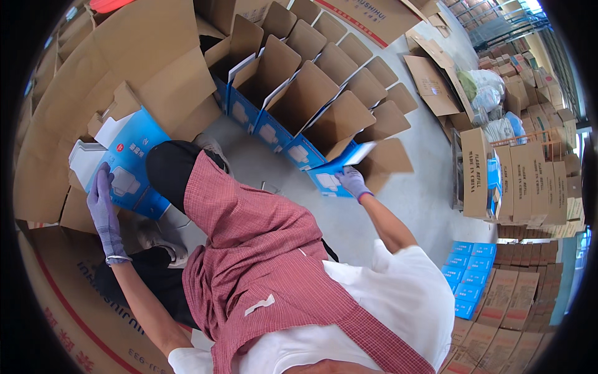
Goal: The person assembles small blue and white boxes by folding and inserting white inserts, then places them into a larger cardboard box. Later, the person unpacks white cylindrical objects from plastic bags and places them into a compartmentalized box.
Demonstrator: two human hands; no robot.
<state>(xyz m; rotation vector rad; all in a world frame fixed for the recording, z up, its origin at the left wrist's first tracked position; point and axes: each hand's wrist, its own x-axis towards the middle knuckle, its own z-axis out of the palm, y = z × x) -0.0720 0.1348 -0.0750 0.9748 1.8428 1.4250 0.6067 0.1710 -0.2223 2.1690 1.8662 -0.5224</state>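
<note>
My left hand [103,201], in a pale purple glove, lies with its fingers on the top sheet of a stack of flat blue printed cartons [135,163], beside my knee. My right hand [353,181], gloved the same way, has its fingers at the upper edge of an unfolded blue carton [332,180], which stands at the near end of rows of open blue cartons [299,152]. Their brown inner flaps [317,86] stand up. The glove and the carton's edge hide how the right fingers close on it.
A large brown cardboard box [154,61] rises at the left, and another with a red stripe [60,280] lies below it. An opened cardboard box [434,86] stands on the floor beyond the rows. Stacked cartons [528,182] and blue boxes [469,278] are at the right.
</note>
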